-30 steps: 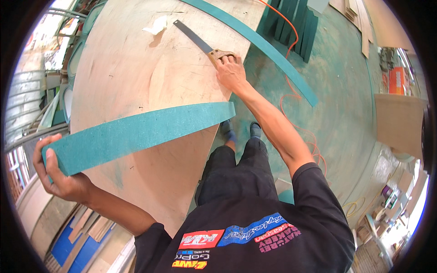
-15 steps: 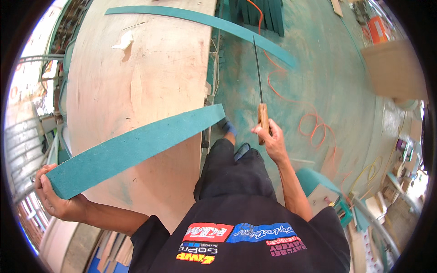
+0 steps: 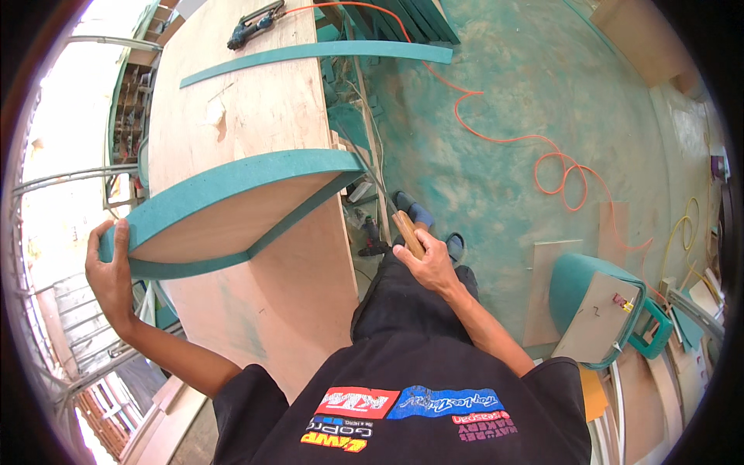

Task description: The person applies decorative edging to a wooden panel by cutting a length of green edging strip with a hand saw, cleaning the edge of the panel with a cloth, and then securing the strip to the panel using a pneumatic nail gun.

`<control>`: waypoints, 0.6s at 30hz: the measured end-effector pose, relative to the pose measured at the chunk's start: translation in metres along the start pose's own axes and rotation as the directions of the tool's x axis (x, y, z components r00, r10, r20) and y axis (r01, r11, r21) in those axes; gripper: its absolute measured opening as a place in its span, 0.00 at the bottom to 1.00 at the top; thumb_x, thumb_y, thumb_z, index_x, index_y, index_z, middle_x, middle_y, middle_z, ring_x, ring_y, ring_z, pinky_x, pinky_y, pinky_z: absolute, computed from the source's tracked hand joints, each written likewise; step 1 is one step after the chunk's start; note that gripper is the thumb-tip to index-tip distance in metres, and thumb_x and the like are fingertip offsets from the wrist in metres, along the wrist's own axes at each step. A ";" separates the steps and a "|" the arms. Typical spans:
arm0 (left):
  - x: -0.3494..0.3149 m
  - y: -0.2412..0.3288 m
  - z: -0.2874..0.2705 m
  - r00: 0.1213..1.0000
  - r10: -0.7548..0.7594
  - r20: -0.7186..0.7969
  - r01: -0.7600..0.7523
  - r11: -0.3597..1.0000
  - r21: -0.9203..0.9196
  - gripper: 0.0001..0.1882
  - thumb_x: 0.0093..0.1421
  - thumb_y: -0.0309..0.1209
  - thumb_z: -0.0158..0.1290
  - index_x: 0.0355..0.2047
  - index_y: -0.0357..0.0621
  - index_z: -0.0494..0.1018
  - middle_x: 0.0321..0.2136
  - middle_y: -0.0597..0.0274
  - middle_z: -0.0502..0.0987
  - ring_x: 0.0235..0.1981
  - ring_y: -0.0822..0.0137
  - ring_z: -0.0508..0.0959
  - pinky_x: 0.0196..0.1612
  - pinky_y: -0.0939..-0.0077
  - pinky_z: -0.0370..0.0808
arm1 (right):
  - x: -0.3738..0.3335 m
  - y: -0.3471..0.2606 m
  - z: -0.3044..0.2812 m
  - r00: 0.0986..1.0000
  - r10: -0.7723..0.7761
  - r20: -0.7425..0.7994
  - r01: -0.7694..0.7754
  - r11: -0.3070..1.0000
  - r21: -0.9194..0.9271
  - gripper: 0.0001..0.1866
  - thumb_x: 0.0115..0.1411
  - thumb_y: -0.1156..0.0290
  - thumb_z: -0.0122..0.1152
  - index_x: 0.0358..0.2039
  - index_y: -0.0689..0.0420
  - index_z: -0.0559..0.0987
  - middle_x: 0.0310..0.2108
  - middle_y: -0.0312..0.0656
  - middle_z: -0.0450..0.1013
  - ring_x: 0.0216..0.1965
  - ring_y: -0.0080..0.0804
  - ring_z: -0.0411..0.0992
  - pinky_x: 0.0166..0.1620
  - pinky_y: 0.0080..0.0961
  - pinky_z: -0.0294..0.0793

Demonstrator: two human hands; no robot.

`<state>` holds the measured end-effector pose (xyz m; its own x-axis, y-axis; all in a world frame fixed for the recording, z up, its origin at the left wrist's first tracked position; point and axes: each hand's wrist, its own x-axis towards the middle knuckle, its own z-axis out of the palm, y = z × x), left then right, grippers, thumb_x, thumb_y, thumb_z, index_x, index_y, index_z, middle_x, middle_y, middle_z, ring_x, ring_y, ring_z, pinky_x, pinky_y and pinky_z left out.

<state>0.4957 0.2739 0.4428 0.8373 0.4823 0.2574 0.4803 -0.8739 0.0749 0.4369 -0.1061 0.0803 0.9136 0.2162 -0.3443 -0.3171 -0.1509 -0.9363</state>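
My left hand (image 3: 112,263) grips the left end of a long curved piece (image 3: 232,174) with teal edges, thumb over the near top edge. It is held tilted over the plywood bench (image 3: 271,310); a tan area shows between its teal edges. My right hand (image 3: 430,263) is closed round the wooden handle of a tool (image 3: 408,235) with a long, thin, dark blade, whose exact kind I cannot make out. Its blade points up and left, by the right end of the curved piece. Whether blade and piece touch, I cannot tell.
Farther along the bench lies a narrow teal strip (image 3: 318,50), its right end past the bench edge. Beyond it is a nail gun (image 3: 252,27). An orange hose (image 3: 511,139) loops over the floor. A teal-sided box-like object (image 3: 593,302) stands at the right.
The curved piece has tilted, now showing the tan area. My right hand has moved down and left, bringing the blade to the piece's right end. The view has shifted, bringing the nail gun in.
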 end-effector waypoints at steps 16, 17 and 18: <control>-0.039 0.205 0.256 0.503 0.418 0.757 -0.827 0.487 0.281 0.42 0.53 0.69 0.57 0.44 0.36 0.80 0.44 0.49 0.81 0.51 0.57 0.78 0.55 0.64 0.70 | -0.024 0.005 -0.019 1.000 -0.003 0.007 0.003 1.000 -0.029 0.29 0.62 0.45 0.64 0.29 0.63 0.73 0.19 0.42 0.64 0.22 0.30 0.61 0.27 0.33 0.62; -0.038 0.205 0.267 0.498 0.357 0.790 -0.818 0.497 0.291 0.42 0.53 0.69 0.56 0.40 0.36 0.82 0.40 0.50 0.82 0.47 0.59 0.80 0.52 0.65 0.72 | -0.023 0.007 -0.018 0.999 0.044 0.013 -0.044 0.999 -0.020 0.29 0.63 0.44 0.63 0.28 0.63 0.73 0.19 0.41 0.64 0.21 0.30 0.60 0.27 0.33 0.62; -0.040 0.197 0.278 0.524 0.452 0.722 -0.835 0.438 0.333 0.41 0.54 0.69 0.55 0.37 0.37 0.82 0.36 0.52 0.82 0.43 0.60 0.81 0.49 0.66 0.72 | -0.021 0.008 -0.017 0.998 0.064 0.029 -0.064 0.998 0.003 0.30 0.63 0.44 0.62 0.27 0.64 0.73 0.19 0.41 0.64 0.21 0.30 0.60 0.27 0.33 0.62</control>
<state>0.6296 0.0999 0.1797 0.8444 -0.0979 -0.5267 -0.4021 -0.7653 -0.5025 0.4194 -0.1286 0.0817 0.8839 0.2338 -0.4050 -0.3755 -0.1612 -0.9127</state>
